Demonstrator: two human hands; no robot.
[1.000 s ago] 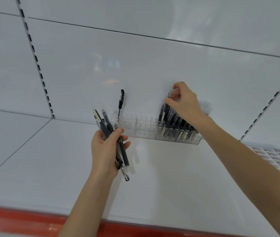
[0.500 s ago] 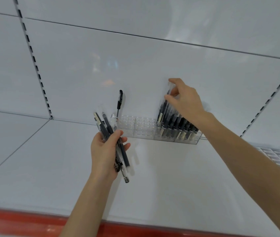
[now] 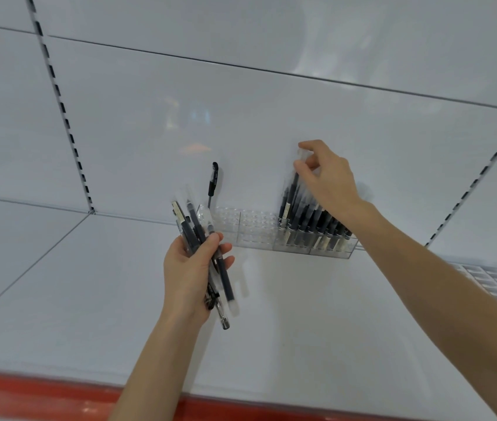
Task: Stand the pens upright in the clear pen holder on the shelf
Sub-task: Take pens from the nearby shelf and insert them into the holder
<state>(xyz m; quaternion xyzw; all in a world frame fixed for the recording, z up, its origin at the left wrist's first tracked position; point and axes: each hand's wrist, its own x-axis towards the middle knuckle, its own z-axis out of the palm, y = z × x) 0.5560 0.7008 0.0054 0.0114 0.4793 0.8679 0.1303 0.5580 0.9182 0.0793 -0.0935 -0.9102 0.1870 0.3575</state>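
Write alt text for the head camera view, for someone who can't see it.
A right hand pinches the top of a pen standing in a clear holder on a white shelf. The left hand grips a bundle of pens.

One head-worn wide-angle view only, so no second view shares the scene. It looks forward and slightly down over the shelf (image 3: 301,314), facing the back wall (image 3: 241,117) squarely. The red shelf edge (image 3: 28,396) runs along 6 o'clock, close under the lens. Both forearms enter from 5 and 6 o'clock. The holder (image 3: 256,229) sits near centre, at arm's reach. Straight lines bow toward the frame's edges.
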